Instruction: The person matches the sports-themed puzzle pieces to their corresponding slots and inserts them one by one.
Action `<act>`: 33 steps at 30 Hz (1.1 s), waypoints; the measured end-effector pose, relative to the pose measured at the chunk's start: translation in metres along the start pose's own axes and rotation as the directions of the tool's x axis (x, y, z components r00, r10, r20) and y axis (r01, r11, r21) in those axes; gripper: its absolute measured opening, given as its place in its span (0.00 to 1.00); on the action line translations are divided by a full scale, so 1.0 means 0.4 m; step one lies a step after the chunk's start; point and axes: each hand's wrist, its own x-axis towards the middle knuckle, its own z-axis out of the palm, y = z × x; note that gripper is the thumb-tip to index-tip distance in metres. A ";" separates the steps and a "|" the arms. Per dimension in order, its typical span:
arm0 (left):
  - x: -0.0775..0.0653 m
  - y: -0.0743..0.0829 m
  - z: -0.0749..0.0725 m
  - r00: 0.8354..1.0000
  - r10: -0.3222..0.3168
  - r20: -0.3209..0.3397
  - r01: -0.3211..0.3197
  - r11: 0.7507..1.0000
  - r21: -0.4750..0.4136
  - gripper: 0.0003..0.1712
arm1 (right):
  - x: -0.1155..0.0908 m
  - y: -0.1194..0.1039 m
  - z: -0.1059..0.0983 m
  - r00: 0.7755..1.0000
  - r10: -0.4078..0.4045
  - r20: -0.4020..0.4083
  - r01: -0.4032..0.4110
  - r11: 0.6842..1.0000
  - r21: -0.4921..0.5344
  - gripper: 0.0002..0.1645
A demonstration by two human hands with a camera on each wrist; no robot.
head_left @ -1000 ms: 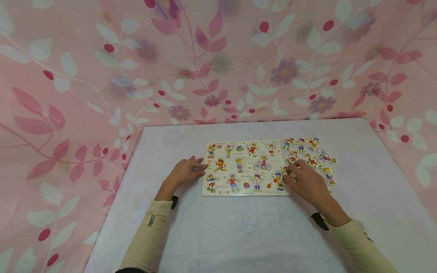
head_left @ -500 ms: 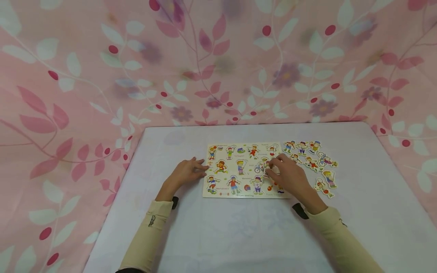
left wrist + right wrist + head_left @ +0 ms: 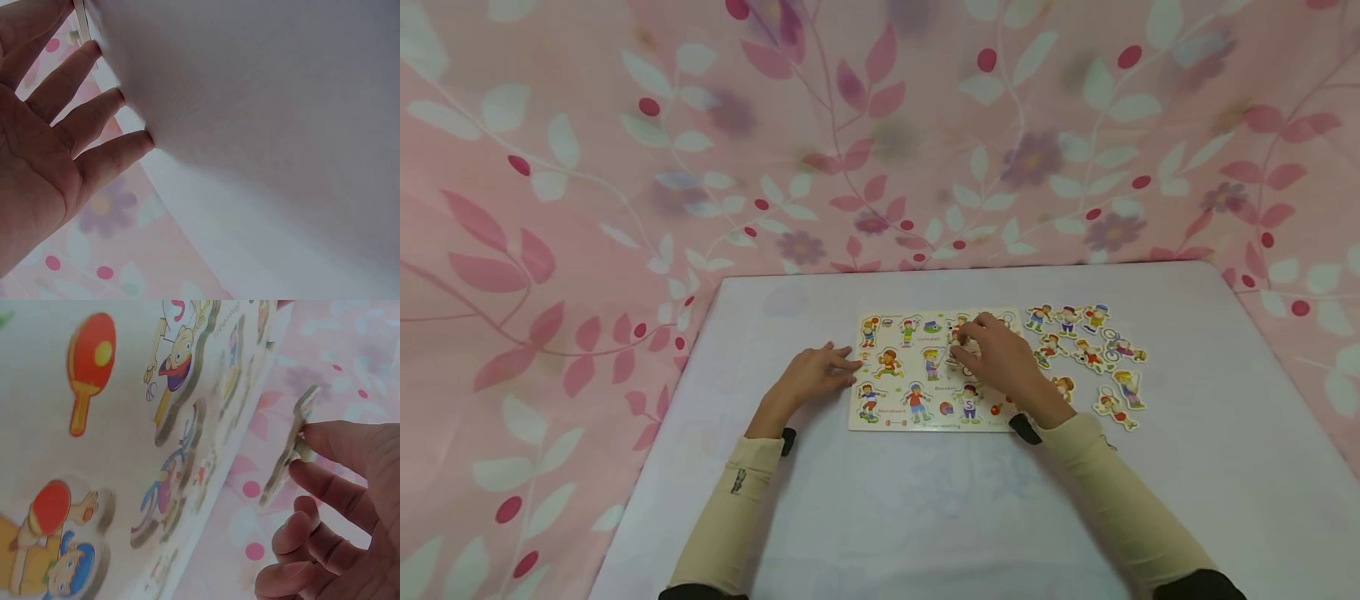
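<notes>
A wooden peg puzzle board (image 3: 897,390) with printed children playing sports lies flat on the table. Held above its upper right part, a thin cut-out puzzle piece (image 3: 291,450) shows edge-on in the right wrist view. The right hand (image 3: 1000,357) pinches this piece by a small knob between thumb and index finger, its other fingers curled below. The piece's picture is mostly hidden. At the board's left edge rests the left hand (image 3: 815,373), fingers spread and fairly straight; in the left wrist view its fingertips (image 3: 149,139) touch the white cloth beside the board.
Several loose puzzle pieces (image 3: 1088,353) lie right of the board, among them a batter-like figure (image 3: 1127,389) and a tennis-like one (image 3: 1115,407). A white cloth (image 3: 910,508) covers the table. Pink floral fabric (image 3: 820,150) hangs behind it.
The right hand has moved left, from the loose pieces by the board's right edge to over the board's upper right part, carrying a piece. The left hand has stayed at the left edge.
</notes>
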 end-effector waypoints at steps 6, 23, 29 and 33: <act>0.000 -0.001 0.004 1.000 0.005 0.000 -0.005 1.000 0.003 0.20 | 0.041 -0.002 0.017 0.999 -0.045 -0.012 0.045 0.999 0.021 0.10; -0.001 -0.001 0.001 1.000 -0.015 0.002 0.015 1.000 -0.013 0.20 | 0.168 -0.025 0.079 0.996 -0.032 0.084 0.033 0.999 0.000 0.13; 0.000 -0.003 0.003 1.000 -0.009 0.000 0.009 1.000 -0.020 0.20 | 0.198 -0.035 0.099 0.989 -0.001 0.146 0.007 0.999 -0.042 0.13; 0.000 -0.002 0.000 1.000 -0.006 -0.003 0.006 1.000 -0.017 0.20 | 0.211 -0.047 0.105 0.984 -0.010 0.179 0.019 0.999 -0.051 0.11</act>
